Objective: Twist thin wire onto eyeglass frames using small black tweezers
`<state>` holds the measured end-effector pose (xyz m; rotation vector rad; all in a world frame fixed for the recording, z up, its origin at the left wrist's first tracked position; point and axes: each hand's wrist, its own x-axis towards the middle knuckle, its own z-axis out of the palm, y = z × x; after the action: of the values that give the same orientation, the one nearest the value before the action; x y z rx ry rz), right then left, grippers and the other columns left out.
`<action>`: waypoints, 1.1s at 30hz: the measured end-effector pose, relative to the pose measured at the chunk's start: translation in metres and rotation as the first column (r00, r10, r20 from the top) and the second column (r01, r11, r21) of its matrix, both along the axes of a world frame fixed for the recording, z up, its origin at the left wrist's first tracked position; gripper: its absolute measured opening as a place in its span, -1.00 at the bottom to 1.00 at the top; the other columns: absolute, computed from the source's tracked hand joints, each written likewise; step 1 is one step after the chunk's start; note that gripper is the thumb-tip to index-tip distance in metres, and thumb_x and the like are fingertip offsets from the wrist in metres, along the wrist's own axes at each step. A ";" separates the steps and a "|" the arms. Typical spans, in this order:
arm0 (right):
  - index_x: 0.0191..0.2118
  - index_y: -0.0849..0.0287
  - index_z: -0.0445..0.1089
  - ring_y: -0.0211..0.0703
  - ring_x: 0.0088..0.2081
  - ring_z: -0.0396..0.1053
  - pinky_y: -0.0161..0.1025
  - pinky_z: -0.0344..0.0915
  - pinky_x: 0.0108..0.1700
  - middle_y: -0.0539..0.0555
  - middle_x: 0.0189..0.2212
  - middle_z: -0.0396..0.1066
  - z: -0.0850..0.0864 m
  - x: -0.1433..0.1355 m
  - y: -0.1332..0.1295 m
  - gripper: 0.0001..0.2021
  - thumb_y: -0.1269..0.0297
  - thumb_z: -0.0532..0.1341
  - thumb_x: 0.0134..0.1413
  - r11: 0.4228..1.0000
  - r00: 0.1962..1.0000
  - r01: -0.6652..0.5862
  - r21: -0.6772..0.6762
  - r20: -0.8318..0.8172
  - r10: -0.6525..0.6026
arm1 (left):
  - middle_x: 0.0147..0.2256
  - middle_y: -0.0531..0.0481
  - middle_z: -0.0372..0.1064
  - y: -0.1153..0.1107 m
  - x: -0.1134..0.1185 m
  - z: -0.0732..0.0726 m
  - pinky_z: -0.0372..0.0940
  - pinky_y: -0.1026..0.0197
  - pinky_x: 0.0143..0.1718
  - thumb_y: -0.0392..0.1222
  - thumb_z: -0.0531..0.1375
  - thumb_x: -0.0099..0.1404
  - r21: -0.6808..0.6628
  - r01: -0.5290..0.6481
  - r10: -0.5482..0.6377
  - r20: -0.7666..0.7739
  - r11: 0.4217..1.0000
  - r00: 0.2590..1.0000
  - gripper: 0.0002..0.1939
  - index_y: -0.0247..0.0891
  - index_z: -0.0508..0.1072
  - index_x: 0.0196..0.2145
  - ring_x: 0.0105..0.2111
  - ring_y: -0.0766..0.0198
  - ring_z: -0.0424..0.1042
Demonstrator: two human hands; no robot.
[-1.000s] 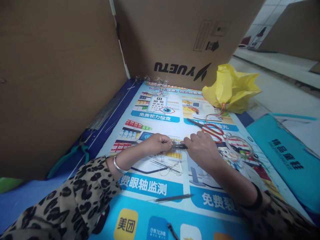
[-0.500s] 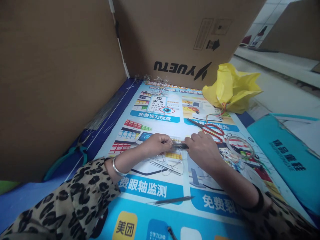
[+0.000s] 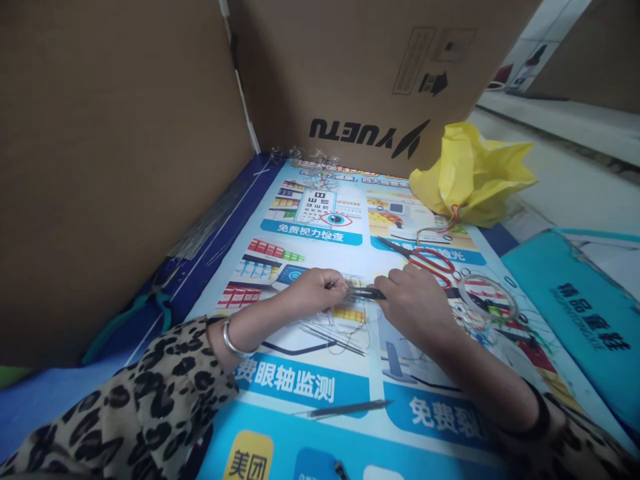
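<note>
My right hand (image 3: 417,308) is closed around a pair of small dark pliers (image 3: 369,293), whose slim jaws point left. Facing it, my left hand (image 3: 324,292) is in a pinch at the jaw tips, on what looks like fine wire; the fingers hide most of it. Loops of thin wire (image 3: 356,328) hang or lie just below the hands on the printed poster (image 3: 345,260). Red-handled scissors (image 3: 431,261) lie behind my right hand. A bundle of thin dark rods (image 3: 350,408) rests nearer to me.
Cardboard panels (image 3: 125,167) stand at the left and back. Teal-handled pliers (image 3: 135,317) and straight wires (image 3: 200,230) lie along the left. To the right are a clear ring-shaped coil (image 3: 490,297), a yellow crumpled bag (image 3: 470,177) and a teal pouch (image 3: 570,300). Wire pieces (image 3: 320,175) sit at the back.
The view has shifted slightly. The dark pliers' jaws show more clearly between my hands, with a slightly wider gap. Both hands keep their grips.
</note>
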<state>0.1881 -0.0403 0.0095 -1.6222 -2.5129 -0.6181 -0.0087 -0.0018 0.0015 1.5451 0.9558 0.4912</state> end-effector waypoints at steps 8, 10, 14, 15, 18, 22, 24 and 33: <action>-0.50 0.16 0.35 -0.13 -0.40 0.06 -0.17 -0.17 -0.34 0.09 -0.57 0.28 0.006 -0.001 -0.004 -0.84 0.44 0.08 0.01 0.991 0.998 -0.041 0.125 0.048 0.035 | -0.70 0.17 0.10 -0.003 0.002 -0.007 0.07 0.38 -0.62 -0.18 0.07 0.08 0.011 -0.034 0.033 0.016 0.999 0.999 -0.88 -0.28 0.28 -0.51 -0.69 0.45 0.15; -0.49 0.16 0.35 -0.13 -0.40 0.06 -0.17 -0.17 -0.34 0.09 -0.57 0.28 0.006 -0.001 -0.004 -0.85 0.43 0.08 0.02 0.991 0.998 -0.038 0.129 0.050 0.032 | -0.69 0.17 0.11 -0.004 0.002 -0.007 0.05 0.38 -0.62 -0.17 0.07 0.09 0.020 -0.039 0.039 0.016 0.999 0.999 -0.87 -0.28 0.29 -0.50 -0.68 0.45 0.14; -0.47 0.16 0.36 -0.13 -0.40 0.06 -0.17 -0.18 -0.34 0.09 -0.56 0.28 0.005 0.001 -0.002 -0.83 0.42 0.07 0.05 0.991 0.998 -0.036 0.126 0.048 0.030 | -0.65 0.14 0.16 -0.005 0.003 -0.004 0.01 0.38 -0.60 -0.17 0.05 0.11 0.097 -0.043 0.044 -0.006 0.994 0.999 -0.86 -0.29 0.30 -0.51 -0.65 0.46 0.12; -0.47 0.16 0.37 -0.13 -0.40 0.05 -0.17 -0.18 -0.34 0.09 -0.56 0.28 0.004 0.001 -0.002 -0.82 0.42 0.06 0.05 0.992 0.998 -0.036 0.124 0.049 0.030 | -0.65 0.14 0.16 -0.006 0.003 -0.003 0.01 0.38 -0.59 -0.18 0.05 0.12 0.116 -0.043 0.045 -0.015 0.992 0.999 -0.85 -0.29 0.29 -0.52 -0.64 0.45 0.12; -0.46 0.15 0.37 -0.13 -0.41 0.06 -0.17 -0.18 -0.34 0.09 -0.56 0.28 0.003 0.001 -0.002 -0.80 0.43 0.04 0.06 0.993 0.998 -0.030 0.117 0.053 0.024 | -0.63 0.14 0.16 -0.006 0.004 -0.002 0.02 0.37 -0.56 -0.18 0.04 0.12 0.151 -0.047 0.054 -0.039 0.987 0.998 -0.85 -0.29 0.29 -0.53 -0.62 0.45 0.13; -0.45 0.16 0.38 -0.13 -0.41 0.07 -0.18 -0.18 -0.35 0.10 -0.55 0.30 0.001 0.001 -0.002 -0.80 0.44 0.04 0.06 0.995 0.998 -0.016 0.098 0.062 0.010 | -0.62 0.15 0.16 -0.006 0.003 -0.002 0.02 0.37 -0.55 -0.19 0.04 0.12 0.170 -0.036 0.043 -0.039 0.985 0.998 -0.86 -0.29 0.30 -0.52 -0.61 0.45 0.13; -0.44 0.16 0.38 -0.13 -0.41 0.08 -0.18 -0.18 -0.35 0.10 -0.54 0.31 0.000 0.001 -0.001 -0.81 0.45 0.04 0.05 0.997 0.998 -0.005 0.077 0.064 0.000 | -0.63 0.15 0.16 -0.006 0.003 -0.003 0.02 0.36 -0.55 -0.19 0.04 0.12 0.173 -0.029 0.035 -0.035 0.984 0.999 -0.86 -0.29 0.30 -0.51 -0.61 0.44 0.13; -0.41 0.17 0.34 -0.09 -0.37 0.15 -0.19 -0.19 -0.36 0.10 -0.50 0.32 -0.003 -0.001 0.001 -0.84 0.46 0.04 0.03 0.999 0.994 0.040 -0.005 0.098 -0.039 | -0.63 0.15 0.14 -0.006 0.003 -0.004 0.01 0.36 -0.56 -0.22 0.03 0.10 0.201 -0.042 0.051 -0.040 0.979 0.998 -0.86 -0.29 0.29 -0.54 -0.61 0.44 0.11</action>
<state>0.1873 -0.0389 0.0061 -1.6876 -2.5584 -0.7114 -0.0059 -0.0075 -0.0029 1.7232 1.0034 0.6035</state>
